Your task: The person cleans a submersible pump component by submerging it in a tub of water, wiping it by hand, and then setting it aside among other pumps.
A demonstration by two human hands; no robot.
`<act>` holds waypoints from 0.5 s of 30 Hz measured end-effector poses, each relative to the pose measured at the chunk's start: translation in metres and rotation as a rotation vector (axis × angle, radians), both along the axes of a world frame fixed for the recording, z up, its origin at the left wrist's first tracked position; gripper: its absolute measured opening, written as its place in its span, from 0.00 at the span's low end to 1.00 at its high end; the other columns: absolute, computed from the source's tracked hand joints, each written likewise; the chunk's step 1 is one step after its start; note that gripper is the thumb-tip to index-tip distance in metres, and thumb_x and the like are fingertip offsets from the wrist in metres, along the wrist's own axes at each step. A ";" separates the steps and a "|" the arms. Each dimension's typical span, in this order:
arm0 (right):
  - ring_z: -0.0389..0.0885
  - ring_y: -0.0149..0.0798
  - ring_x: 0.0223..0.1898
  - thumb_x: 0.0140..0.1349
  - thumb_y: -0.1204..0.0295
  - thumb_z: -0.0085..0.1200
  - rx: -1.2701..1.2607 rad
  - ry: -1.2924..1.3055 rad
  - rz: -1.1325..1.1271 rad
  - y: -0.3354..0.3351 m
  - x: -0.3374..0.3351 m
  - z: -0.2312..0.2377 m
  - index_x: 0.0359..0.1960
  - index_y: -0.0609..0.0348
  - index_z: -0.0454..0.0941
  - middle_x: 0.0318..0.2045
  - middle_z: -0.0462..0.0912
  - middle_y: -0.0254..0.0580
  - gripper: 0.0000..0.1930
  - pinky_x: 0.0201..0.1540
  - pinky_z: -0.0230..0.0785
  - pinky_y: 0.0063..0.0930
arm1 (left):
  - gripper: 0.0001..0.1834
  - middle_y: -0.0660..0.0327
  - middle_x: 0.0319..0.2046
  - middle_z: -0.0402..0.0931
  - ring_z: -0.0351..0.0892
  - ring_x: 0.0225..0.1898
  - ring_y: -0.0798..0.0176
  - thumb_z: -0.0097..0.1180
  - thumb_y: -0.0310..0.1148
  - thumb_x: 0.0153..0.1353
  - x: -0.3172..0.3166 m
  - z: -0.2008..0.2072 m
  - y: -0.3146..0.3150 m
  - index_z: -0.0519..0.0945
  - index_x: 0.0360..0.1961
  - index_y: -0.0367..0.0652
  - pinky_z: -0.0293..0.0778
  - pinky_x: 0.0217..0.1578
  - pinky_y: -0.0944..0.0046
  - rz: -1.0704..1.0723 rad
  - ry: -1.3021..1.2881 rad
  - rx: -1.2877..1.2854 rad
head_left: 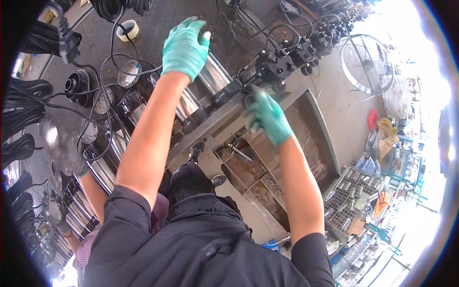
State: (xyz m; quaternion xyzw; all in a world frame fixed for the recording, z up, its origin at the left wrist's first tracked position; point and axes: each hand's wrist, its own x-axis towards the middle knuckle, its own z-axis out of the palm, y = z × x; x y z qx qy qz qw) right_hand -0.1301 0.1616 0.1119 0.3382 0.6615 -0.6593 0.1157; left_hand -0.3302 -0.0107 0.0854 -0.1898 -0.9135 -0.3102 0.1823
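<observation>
At the far side of the desk (224, 119), the left hand (185, 45) in a green glove lay flat on a shiny steel cylinder (210, 76), its fingers spread and clamping nothing. The right hand (268, 117), also in a green glove, was blurred beside a black cap (248, 98) at the end of a row of such caps; I cannot tell if its grip was closed on the cap or only touching it. Black cables (114, 62) ran from the caps over the desk.

As a judgement, the work was somewhere in the middle: several cylinders on the left already carried black caps and cables, and more shiny cylinders (103, 167) waited lower on the left. Both arms were stretched straight out from the body, the left one reaching farther. Below the right hand there was a rusty metal tray (306, 138). Far right, a round fan (367, 64) stood on the floor. Another person's gloved hand (62, 148) was at the left edge.
</observation>
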 end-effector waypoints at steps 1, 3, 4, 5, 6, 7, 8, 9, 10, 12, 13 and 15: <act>0.75 0.27 0.17 0.77 0.49 0.41 0.057 0.033 -0.025 0.014 0.027 -0.010 0.63 0.55 0.74 0.25 0.79 0.35 0.26 0.19 0.66 0.22 | 0.16 0.54 0.49 0.84 0.82 0.50 0.50 0.58 0.37 0.67 0.012 0.009 0.004 0.83 0.53 0.44 0.77 0.54 0.53 -0.045 0.080 0.171; 0.77 0.26 0.24 0.78 0.52 0.42 0.142 0.010 -0.073 0.038 0.094 -0.017 0.60 0.57 0.78 0.25 0.81 0.35 0.24 0.24 0.70 0.21 | 0.11 0.56 0.38 0.84 0.83 0.38 0.52 0.57 0.34 0.68 0.057 0.034 0.012 0.84 0.46 0.42 0.79 0.42 0.55 -0.097 -0.164 0.461; 0.76 0.25 0.24 0.78 0.54 0.43 0.298 -0.038 -0.135 0.034 0.121 -0.025 0.55 0.58 0.80 0.25 0.80 0.33 0.22 0.25 0.69 0.22 | 0.08 0.57 0.34 0.83 0.82 0.33 0.53 0.58 0.33 0.67 0.083 0.036 0.011 0.83 0.42 0.42 0.78 0.37 0.56 -0.124 -0.179 0.491; 0.75 0.25 0.25 0.78 0.56 0.44 0.460 -0.085 -0.200 0.032 0.150 -0.034 0.51 0.59 0.83 0.24 0.79 0.31 0.21 0.26 0.68 0.23 | 0.06 0.58 0.29 0.81 0.80 0.28 0.54 0.58 0.32 0.66 0.108 0.034 0.011 0.82 0.37 0.42 0.77 0.32 0.57 -0.154 -0.194 0.525; 0.75 0.27 0.24 0.77 0.58 0.46 0.642 -0.091 -0.207 0.038 0.186 -0.049 0.50 0.60 0.83 0.25 0.81 0.34 0.19 0.28 0.69 0.25 | 0.05 0.57 0.28 0.80 0.80 0.28 0.54 0.59 0.31 0.65 0.129 0.025 0.013 0.81 0.34 0.42 0.76 0.32 0.56 -0.280 -0.150 0.585; 0.76 0.29 0.24 0.76 0.59 0.49 0.807 -0.089 -0.262 0.055 0.240 -0.065 0.48 0.60 0.84 0.27 0.83 0.36 0.18 0.29 0.70 0.26 | 0.04 0.56 0.27 0.79 0.80 0.27 0.54 0.60 0.31 0.64 0.160 0.023 0.036 0.80 0.32 0.43 0.76 0.31 0.55 -0.452 -0.092 0.623; 0.78 0.32 0.27 0.75 0.60 0.49 0.848 -0.138 -0.357 0.066 0.290 -0.081 0.48 0.61 0.83 0.28 0.84 0.38 0.18 0.33 0.72 0.29 | 0.04 0.56 0.27 0.79 0.80 0.27 0.52 0.61 0.31 0.62 0.186 0.009 0.049 0.81 0.32 0.44 0.76 0.31 0.54 -0.591 -0.210 0.556; 0.79 0.34 0.30 0.75 0.60 0.49 0.878 -0.183 -0.450 0.074 0.335 -0.096 0.48 0.62 0.83 0.30 0.85 0.39 0.18 0.38 0.73 0.31 | 0.04 0.55 0.28 0.79 0.80 0.26 0.51 0.63 0.31 0.61 0.210 -0.008 0.062 0.81 0.32 0.44 0.75 0.31 0.53 -0.725 -0.322 0.472; 0.80 0.36 0.32 0.75 0.60 0.49 0.928 -0.233 -0.458 0.076 0.367 -0.107 0.47 0.62 0.83 0.32 0.85 0.42 0.17 0.40 0.73 0.33 | 0.07 0.55 0.28 0.80 0.80 0.28 0.50 0.62 0.35 0.62 0.231 -0.032 0.070 0.82 0.32 0.44 0.76 0.32 0.52 -0.779 -0.358 0.360; 0.81 0.41 0.36 0.75 0.60 0.49 1.033 -0.298 -0.486 0.083 0.439 -0.126 0.44 0.62 0.83 0.35 0.85 0.46 0.17 0.44 0.73 0.36 | 0.10 0.55 0.28 0.81 0.81 0.30 0.49 0.62 0.40 0.63 0.263 -0.077 0.097 0.82 0.32 0.45 0.76 0.34 0.50 -0.877 -0.382 0.255; 0.81 0.43 0.37 0.75 0.60 0.48 1.071 -0.301 -0.492 0.085 0.466 -0.135 0.43 0.62 0.82 0.36 0.84 0.48 0.17 0.45 0.73 0.37 | 0.14 0.55 0.28 0.81 0.81 0.31 0.49 0.60 0.44 0.64 0.274 -0.094 0.106 0.82 0.31 0.45 0.76 0.36 0.49 -0.908 -0.353 0.064; 0.81 0.53 0.38 0.75 0.61 0.47 1.158 -0.331 -0.391 0.088 0.485 -0.144 0.41 0.62 0.81 0.36 0.82 0.51 0.17 0.44 0.72 0.43 | 0.24 0.56 0.28 0.82 0.81 0.35 0.48 0.52 0.55 0.66 0.280 -0.123 0.111 0.82 0.28 0.45 0.75 0.41 0.47 -0.881 -0.320 -0.215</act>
